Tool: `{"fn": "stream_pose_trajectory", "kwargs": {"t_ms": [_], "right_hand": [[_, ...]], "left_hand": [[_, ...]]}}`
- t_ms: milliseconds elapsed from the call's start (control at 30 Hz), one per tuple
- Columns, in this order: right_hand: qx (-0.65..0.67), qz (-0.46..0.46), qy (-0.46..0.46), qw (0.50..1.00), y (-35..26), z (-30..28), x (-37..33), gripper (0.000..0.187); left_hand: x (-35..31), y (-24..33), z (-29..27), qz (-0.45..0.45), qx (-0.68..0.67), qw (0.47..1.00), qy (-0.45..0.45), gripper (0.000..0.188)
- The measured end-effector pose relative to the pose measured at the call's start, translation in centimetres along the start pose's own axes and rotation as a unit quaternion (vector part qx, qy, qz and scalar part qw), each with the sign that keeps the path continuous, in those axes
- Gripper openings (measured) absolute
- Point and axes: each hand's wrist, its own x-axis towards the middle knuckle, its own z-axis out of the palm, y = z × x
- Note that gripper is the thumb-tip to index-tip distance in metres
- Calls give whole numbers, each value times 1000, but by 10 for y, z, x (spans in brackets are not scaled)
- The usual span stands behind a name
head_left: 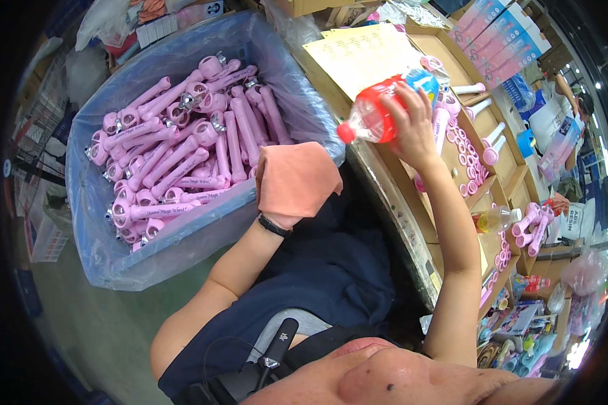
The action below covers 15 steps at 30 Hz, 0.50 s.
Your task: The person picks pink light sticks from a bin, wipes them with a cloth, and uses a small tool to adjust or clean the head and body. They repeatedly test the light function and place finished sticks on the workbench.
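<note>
A peach-coloured cloth (297, 179) is draped over my left hand (287, 220); only the base of the hand shows, and the fingers are hidden under the fabric. In my right hand (412, 125) is a clear plastic bottle (377, 116) with a red label and a red cap, my fingers wrapped round its body. It lies tilted, nearly on its side, its cap pointing left. The cap is above and to the right of the cloth, apart from it. Left of the cloth, a blue-lined bin (203, 266) holds many pink wand-shaped plastic pieces (175, 145).
To my right, the workbench carries cardboard trays (513, 138) with pink rings (473, 162) and more pink parts. A yellow printed sheet (361, 59) lies at its far end. Another clear bottle (496, 219) rests among the trays. Printed boxes (496, 44) stand at the back right.
</note>
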Motion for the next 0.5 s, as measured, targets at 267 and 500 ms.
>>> {"fn": "stream_pose_trajectory", "kwargs": {"t_ms": [267, 500], "right_hand": [[-222, -211, 23, 952, -40, -10, 32, 56], [-145, -41, -36, 988, 3, -16, 19, 66]], "left_hand": [[-12, -11, 65, -158, -698, 697, -27, 47], [12, -10, 76, -60, -930, 356, 64, 39]]}}
